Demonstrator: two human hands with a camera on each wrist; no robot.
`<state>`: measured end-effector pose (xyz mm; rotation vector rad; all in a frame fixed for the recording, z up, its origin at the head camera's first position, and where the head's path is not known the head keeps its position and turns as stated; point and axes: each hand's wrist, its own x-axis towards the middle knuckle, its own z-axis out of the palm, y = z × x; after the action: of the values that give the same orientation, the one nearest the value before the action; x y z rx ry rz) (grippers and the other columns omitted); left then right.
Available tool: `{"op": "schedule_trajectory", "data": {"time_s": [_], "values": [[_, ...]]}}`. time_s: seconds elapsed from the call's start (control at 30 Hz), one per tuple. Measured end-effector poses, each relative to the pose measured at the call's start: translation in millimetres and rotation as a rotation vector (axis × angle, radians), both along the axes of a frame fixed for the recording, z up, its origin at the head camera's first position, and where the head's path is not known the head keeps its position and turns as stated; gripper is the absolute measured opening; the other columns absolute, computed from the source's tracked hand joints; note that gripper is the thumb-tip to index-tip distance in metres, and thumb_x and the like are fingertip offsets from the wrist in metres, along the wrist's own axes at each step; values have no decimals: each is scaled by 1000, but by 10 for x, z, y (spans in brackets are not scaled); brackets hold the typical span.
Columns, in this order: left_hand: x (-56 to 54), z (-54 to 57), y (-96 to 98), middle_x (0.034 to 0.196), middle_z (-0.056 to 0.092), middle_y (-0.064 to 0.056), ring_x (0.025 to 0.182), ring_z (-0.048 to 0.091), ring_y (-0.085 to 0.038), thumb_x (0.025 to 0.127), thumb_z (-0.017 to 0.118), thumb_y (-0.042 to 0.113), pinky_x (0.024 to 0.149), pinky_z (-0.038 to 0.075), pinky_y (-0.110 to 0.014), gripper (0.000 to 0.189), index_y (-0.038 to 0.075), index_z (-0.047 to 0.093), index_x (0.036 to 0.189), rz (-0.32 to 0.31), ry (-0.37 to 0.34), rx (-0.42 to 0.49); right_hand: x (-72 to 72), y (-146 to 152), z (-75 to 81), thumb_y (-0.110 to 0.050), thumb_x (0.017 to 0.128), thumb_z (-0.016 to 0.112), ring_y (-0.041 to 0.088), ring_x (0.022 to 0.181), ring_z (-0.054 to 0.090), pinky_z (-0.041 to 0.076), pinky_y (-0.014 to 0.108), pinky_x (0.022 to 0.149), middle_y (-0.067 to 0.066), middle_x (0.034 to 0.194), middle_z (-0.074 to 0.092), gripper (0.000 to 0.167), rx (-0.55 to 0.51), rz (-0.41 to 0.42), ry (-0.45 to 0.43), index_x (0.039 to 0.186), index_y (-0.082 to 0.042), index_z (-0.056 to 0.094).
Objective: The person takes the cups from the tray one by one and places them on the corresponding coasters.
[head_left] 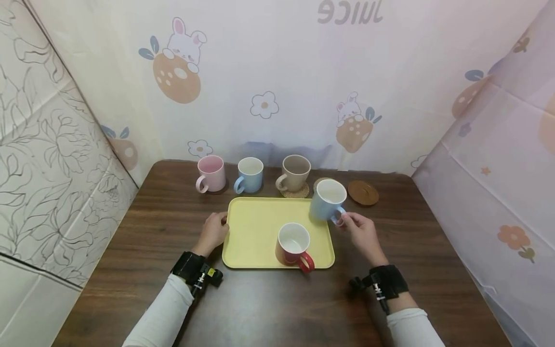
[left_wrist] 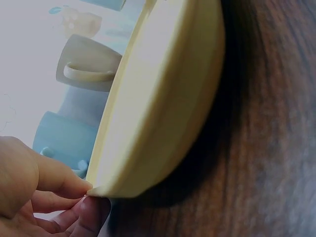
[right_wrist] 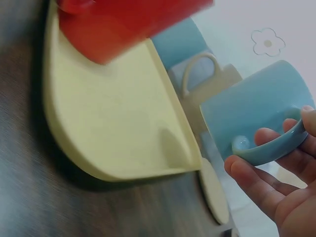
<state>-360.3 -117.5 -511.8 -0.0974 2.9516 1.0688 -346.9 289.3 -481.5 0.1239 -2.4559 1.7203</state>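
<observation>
My left hand [head_left: 215, 230] pinches the left rim of a yellow rectangular tray [head_left: 251, 231]; the left wrist view shows thumb and fingertips at its corner [left_wrist: 98, 190]. My right hand [head_left: 363, 234] grips the handle of a light blue mug [head_left: 323, 205] with a white inside. In the head view this mug overlaps the tray's back right corner; in the right wrist view a gap shows between mug [right_wrist: 256, 108] and tray [right_wrist: 108, 118]. A red mug [head_left: 291, 253], also white inside, stands on the tray's front right, its handle reaching over the front rim.
Behind the tray stand a pink mug [head_left: 212, 176], another light blue mug [head_left: 250, 178] and a beige mug [head_left: 296, 174] on a cork coaster [head_left: 299, 193]. A second coaster [head_left: 320, 181] is partly hidden behind the held mug. Further right lies a brown coaster [head_left: 363, 193].
</observation>
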Motion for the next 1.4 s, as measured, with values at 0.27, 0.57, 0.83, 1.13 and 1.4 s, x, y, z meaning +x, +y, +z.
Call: {"op": "schedule_trajectory", "data": {"time_s": [0.27,0.57,0.83,1.13,1.4], "values": [[33,-3,-30,120,59,-23,107,55,-32,88,51,1,93,46,-47,46,-5,56,133,26,-37,35,-218,126,131,-24,102,51,10,83,69,58,29,79,25,100,65,39,2,-23,-7,111,13,62],[52,-7,-57,116,60,-20,103,56,-30,89,52,2,89,47,-44,45,-3,56,133,32,-39,41,-425,189,166,-27,102,52,4,80,67,56,19,75,4,90,66,43,-32,-103,-8,110,14,61],[31,8,-38,115,60,-19,100,56,-29,89,53,1,88,48,-43,44,-3,57,132,34,-36,47,-619,230,135,-31,101,53,2,79,66,57,23,75,2,89,65,46,-18,-112,11,112,12,63],[2,18,-8,115,60,-19,102,56,-28,89,53,1,89,48,-44,43,-4,57,132,34,-38,51,-876,194,23,-27,100,56,3,76,66,57,21,72,-1,84,65,44,-91,-113,-10,111,15,62],[9,-11,41,111,61,-17,99,56,-26,89,54,0,87,49,-42,43,-3,58,131,45,-32,48,-953,177,-154,-35,100,54,2,80,64,56,19,75,-2,89,64,47,-46,-199,-101,117,8,64]]}}
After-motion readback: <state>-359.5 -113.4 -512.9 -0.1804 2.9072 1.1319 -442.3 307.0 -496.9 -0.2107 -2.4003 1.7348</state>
